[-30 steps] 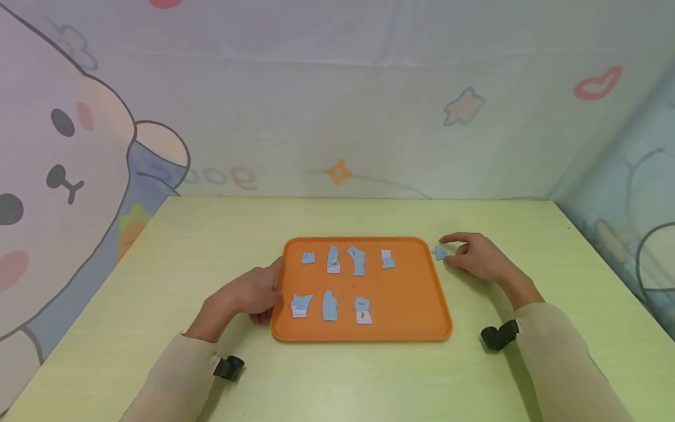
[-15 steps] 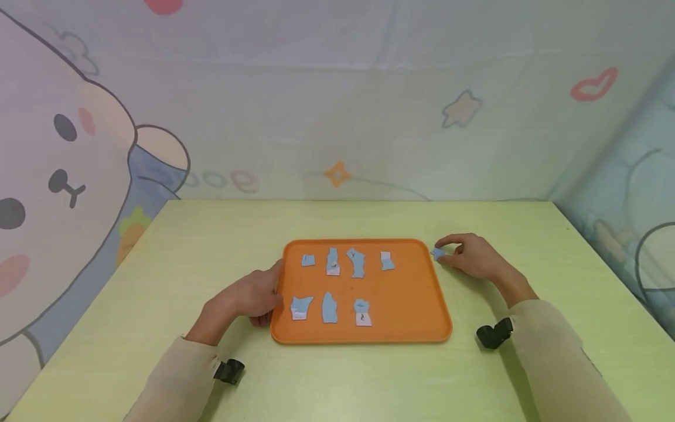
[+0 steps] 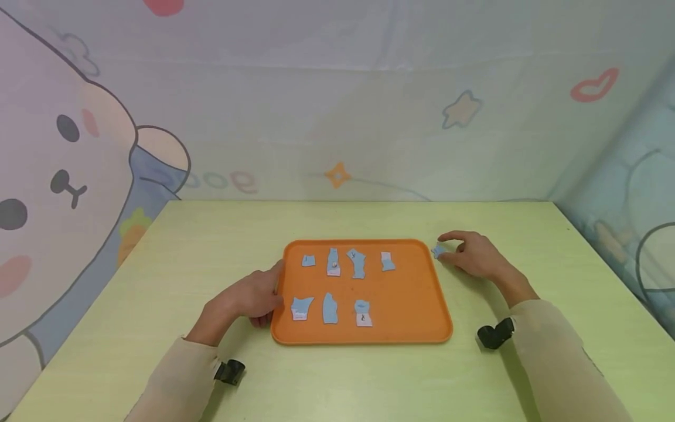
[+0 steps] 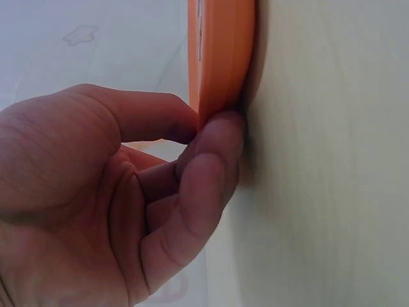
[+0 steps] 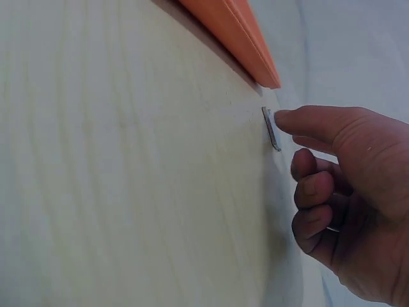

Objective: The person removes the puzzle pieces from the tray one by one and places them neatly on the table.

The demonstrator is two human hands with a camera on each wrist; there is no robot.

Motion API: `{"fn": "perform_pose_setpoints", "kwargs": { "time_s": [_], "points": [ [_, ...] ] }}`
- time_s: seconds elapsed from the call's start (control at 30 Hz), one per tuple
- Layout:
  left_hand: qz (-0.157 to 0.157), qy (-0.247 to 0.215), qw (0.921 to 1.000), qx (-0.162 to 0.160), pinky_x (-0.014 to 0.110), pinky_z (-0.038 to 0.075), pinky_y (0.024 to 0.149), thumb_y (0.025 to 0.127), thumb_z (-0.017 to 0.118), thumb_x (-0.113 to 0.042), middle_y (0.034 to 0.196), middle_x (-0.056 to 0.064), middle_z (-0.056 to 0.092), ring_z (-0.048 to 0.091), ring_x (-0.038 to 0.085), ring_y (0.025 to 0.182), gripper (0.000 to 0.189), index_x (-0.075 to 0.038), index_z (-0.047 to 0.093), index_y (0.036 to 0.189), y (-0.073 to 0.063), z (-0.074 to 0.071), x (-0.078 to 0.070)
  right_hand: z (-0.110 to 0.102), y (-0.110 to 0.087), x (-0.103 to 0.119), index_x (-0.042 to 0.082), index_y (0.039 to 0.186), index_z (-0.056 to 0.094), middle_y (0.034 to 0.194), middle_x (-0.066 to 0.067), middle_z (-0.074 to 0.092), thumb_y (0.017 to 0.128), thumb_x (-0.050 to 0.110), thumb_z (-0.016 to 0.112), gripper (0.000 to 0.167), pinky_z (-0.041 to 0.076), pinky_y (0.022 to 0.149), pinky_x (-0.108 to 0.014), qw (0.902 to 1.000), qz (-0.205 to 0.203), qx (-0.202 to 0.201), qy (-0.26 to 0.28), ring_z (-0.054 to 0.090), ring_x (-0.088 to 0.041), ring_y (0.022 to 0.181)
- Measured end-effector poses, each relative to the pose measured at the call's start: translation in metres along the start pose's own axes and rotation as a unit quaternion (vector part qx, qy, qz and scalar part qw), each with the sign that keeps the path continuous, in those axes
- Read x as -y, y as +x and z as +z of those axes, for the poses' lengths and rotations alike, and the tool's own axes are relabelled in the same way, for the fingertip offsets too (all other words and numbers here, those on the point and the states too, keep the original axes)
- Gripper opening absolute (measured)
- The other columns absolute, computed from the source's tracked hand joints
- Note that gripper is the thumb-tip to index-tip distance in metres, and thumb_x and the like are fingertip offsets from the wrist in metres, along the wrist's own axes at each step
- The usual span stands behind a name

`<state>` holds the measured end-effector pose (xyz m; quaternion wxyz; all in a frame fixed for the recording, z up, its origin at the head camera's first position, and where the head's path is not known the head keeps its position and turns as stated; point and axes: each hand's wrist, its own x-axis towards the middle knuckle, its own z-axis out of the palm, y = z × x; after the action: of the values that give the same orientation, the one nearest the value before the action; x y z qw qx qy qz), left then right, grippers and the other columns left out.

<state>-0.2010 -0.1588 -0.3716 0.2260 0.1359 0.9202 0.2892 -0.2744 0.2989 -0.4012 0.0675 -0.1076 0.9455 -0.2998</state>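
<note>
My left hand [image 3: 255,293] grips the left rim of an orange tray [image 3: 401,305]; in the left wrist view the thumb is on top and curled fingers are beneath. Several torn blue-and-white paper-like pieces lie on the tray in two rows, among them a long blue piece [image 3: 330,308] and a small one [image 3: 308,260]. Beyond the tray's right rim, another small blue piece [image 3: 437,251] lies close to the table. My right hand [image 3: 471,255] is over it, index finger and thumb spread around it. In the right wrist view the thumb tip [image 5: 284,118] is right beside the piece.
The pale yellow-green table [image 3: 364,381] ends at a patterned backdrop [image 3: 316,117] with a cartoon bear on the left. A black wrist camera [image 3: 495,335] is on the right forearm and another [image 3: 229,371] on the left.
My right hand shifted slightly left toward the tray with its thumb and index drawn together over the small piece, then the index spread away again. Left hand and tray stay put.
</note>
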Motion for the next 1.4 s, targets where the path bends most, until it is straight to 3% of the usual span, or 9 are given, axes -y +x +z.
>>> {"fn": "perform_pose_setpoints", "kwargs": {
  "time_s": [0.13, 0.37, 0.53, 0.83, 1.23, 1.4],
  "points": [
    [0.001, 0.001, 1.0000, 0.001, 0.034, 0.056, 0.049, 0.096, 0.050, 0.003, 0.065, 0.009, 0.063, 0.061, 0.020, 0.050, 0.054, -0.001, 0.033, 0.147, 0.001, -0.001, -0.001, -0.005, -0.006, 0.006, 0.004, 0.144, 0.060, 0.063, -0.002, 0.055, 0.101, 0.027, 0.070, 0.050, 0.039, 0.053, -0.029, 0.9995, 0.005, -0.016, 0.027, 0.048, -0.016, 0.055],
    [0.008, 0.007, 0.9999, 0.004, 0.033, 0.055, 0.048, 0.095, 0.048, 0.003, 0.064, 0.008, 0.062, 0.061, 0.020, 0.049, 0.054, 0.002, 0.032, 0.147, 0.004, -0.003, -0.001, -0.003, -0.022, 0.032, 0.006, 0.138, 0.064, 0.069, -0.004, 0.058, 0.100, 0.028, 0.073, 0.045, 0.045, 0.055, -0.030, 0.9984, -0.039, -0.029, 0.030, 0.053, -0.018, 0.056],
    [0.000, 0.005, 1.0000, 0.006, 0.033, 0.055, 0.049, 0.096, 0.049, 0.002, 0.065, 0.008, 0.062, 0.061, 0.020, 0.050, 0.055, 0.001, 0.031, 0.148, 0.005, -0.003, -0.002, 0.011, -0.026, 0.055, 0.007, 0.133, 0.069, 0.070, -0.002, 0.058, 0.098, 0.024, 0.075, 0.039, 0.042, 0.055, -0.028, 0.9969, -0.069, -0.028, 0.026, 0.051, -0.017, 0.060],
    [-0.006, 0.006, 0.9999, 0.008, 0.032, 0.054, 0.048, 0.097, 0.049, 0.002, 0.065, 0.008, 0.062, 0.061, 0.019, 0.049, 0.061, 0.001, 0.027, 0.154, 0.007, -0.001, -0.004, 0.037, -0.034, 0.080, 0.008, 0.128, 0.071, 0.069, 0.001, 0.061, 0.095, 0.022, 0.077, 0.036, 0.042, 0.056, -0.025, 0.9922, -0.116, 0.002, 0.045, 0.052, -0.014, 0.059],
    [-0.008, 0.005, 0.9999, 0.010, 0.032, 0.055, 0.048, 0.097, 0.049, 0.002, 0.065, 0.009, 0.063, 0.061, 0.020, 0.050, 0.053, 0.000, 0.032, 0.147, 0.007, -0.001, -0.007, 0.056, -0.044, 0.103, 0.009, 0.128, 0.072, 0.076, 0.002, 0.060, 0.093, 0.020, 0.080, 0.038, 0.044, 0.061, -0.025, 0.9882, -0.124, 0.069, 0.057, 0.055, -0.015, 0.069],
    [-0.008, 0.008, 0.9999, 0.007, 0.033, 0.055, 0.048, 0.097, 0.049, 0.002, 0.065, 0.009, 0.063, 0.061, 0.020, 0.049, 0.059, 0.001, 0.028, 0.152, 0.006, -0.001, -0.008, 0.062, -0.046, 0.106, 0.008, 0.126, 0.072, 0.076, 0.004, 0.060, 0.091, 0.022, 0.082, 0.039, 0.045, 0.064, -0.025, 0.9848, -0.137, 0.088, 0.058, 0.056, -0.014, 0.071]
  ]
}}
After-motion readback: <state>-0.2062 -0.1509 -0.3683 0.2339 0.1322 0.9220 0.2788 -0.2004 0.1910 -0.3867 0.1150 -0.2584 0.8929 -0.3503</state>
